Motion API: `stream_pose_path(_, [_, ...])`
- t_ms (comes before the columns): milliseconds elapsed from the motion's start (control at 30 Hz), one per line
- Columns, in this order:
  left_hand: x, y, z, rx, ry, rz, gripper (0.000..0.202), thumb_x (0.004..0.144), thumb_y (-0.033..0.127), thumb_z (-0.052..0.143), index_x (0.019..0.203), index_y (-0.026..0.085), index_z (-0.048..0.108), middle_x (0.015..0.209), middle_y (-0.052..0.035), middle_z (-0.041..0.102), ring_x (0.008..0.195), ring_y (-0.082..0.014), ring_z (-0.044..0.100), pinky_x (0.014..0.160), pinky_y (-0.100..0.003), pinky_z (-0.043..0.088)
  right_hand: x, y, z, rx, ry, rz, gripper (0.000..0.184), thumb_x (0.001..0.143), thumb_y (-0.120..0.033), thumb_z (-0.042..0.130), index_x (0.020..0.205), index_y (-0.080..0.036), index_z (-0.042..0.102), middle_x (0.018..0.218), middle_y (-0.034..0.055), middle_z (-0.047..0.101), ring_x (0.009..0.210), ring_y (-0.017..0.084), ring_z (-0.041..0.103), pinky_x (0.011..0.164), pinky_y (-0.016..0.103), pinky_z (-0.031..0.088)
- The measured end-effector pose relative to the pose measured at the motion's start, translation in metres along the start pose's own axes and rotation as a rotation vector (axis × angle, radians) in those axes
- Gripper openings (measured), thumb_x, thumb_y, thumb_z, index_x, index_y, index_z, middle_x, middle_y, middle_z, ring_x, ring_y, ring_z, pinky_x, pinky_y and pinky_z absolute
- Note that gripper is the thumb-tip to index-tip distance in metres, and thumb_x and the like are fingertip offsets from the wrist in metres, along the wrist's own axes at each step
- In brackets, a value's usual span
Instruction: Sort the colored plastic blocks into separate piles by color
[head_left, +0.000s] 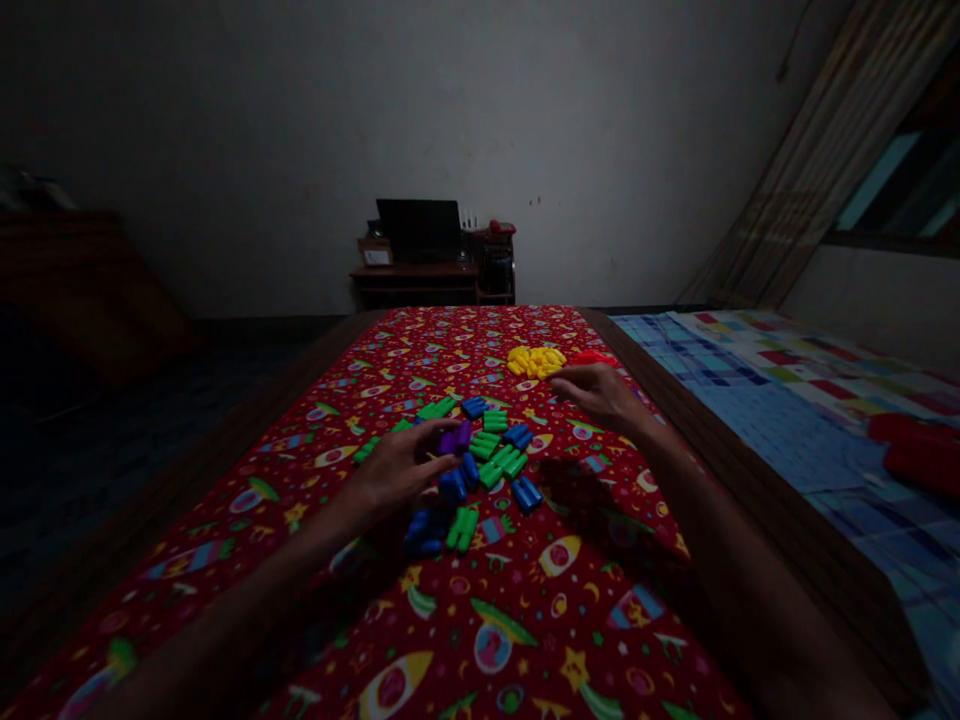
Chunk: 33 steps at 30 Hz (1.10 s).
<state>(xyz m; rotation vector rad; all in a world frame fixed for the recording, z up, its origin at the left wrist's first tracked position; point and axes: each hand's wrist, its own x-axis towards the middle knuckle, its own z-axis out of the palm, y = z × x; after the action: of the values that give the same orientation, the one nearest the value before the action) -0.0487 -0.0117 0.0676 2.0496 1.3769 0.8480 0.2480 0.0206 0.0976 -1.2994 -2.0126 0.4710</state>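
My left hand (394,468) reaches in from the left, its thumb and forefinger closed round a purple plastic block (455,438) with rounded ribs. Under and around it lie loose green blocks (495,465) and blue blocks (527,494) of similar shape, several of each. My right hand (596,392) is at the near edge of a pile of yellow blocks (534,362), its fingers drawn together; whatever they may hold is hidden. Just behind that hand, a heap of red blocks (592,357) shows in part.
A red cloth with rocket prints (480,620) covers the long table, whose brown edges (810,545) show at both sides. At the far wall stands a desk (416,272) with a black screen (418,230). Checked bedding (810,400) lies at the right.
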Motion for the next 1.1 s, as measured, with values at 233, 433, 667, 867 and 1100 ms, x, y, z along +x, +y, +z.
stream_pose_path(233, [0.003,0.005,0.045,0.063,0.002,0.225,0.043,0.078,0.032,0.059,0.120,0.022,0.054,0.108,-0.0049,0.068,0.093,-0.0227,0.066,0.083,-0.035,0.053,-0.012,-0.035,0.072,0.191,-0.278,-0.152,0.025,0.085,-0.030,0.055,0.093,-0.014,0.072,0.073,0.0002,0.065,0.065,0.013,0.055,0.056,0.021,0.035])
stream_pose_path(433, [0.007,-0.038,-0.004,0.316,0.035,0.237,0.050,0.085,0.049,0.051,0.128,0.023,0.052,0.127,-0.0092,0.060,0.116,-0.0271,0.056,0.099,-0.041,0.044,0.004,0.014,0.040,-0.019,0.086,0.042,0.032,0.078,-0.026,0.063,0.108,-0.014,0.065,0.081,0.0041,0.070,0.071,0.016,0.061,0.063,0.023,0.041])
stream_pose_path(667, [0.009,-0.113,-0.062,0.541,-0.058,-0.089,0.048,0.072,0.063,0.051,0.088,0.022,0.070,0.089,-0.0105,0.071,0.085,-0.0298,0.065,0.077,-0.034,0.049,-0.002,0.079,-0.004,-0.586,0.408,0.318,0.032,0.081,-0.028,0.060,0.111,-0.016,0.061,0.088,0.0112,0.069,0.078,0.023,0.061,0.067,0.029,0.039])
stream_pose_path(867, [0.006,-0.106,-0.046,0.440,-0.044,-0.059,0.042,0.064,0.061,0.057,0.084,0.026,0.072,0.089,-0.0072,0.073,0.086,-0.0276,0.066,0.074,-0.030,0.049,-0.007,0.108,-0.012,-0.690,0.435,0.261,0.026,0.086,-0.019,0.046,0.103,-0.016,0.067,0.095,0.0141,0.065,0.090,0.024,0.056,0.073,0.030,0.039])
stream_pose_path(1100, [0.011,-0.078,-0.042,0.360,-0.046,-0.088,0.036,0.056,0.051,0.061,0.078,0.025,0.073,0.086,-0.0056,0.074,0.080,-0.0271,0.067,0.070,-0.032,0.050,-0.009,0.108,-0.015,-0.692,0.288,0.304,0.029,0.091,-0.028,0.046,0.091,-0.014,0.072,0.094,0.0151,0.070,0.091,0.023,0.060,0.073,0.028,0.039])
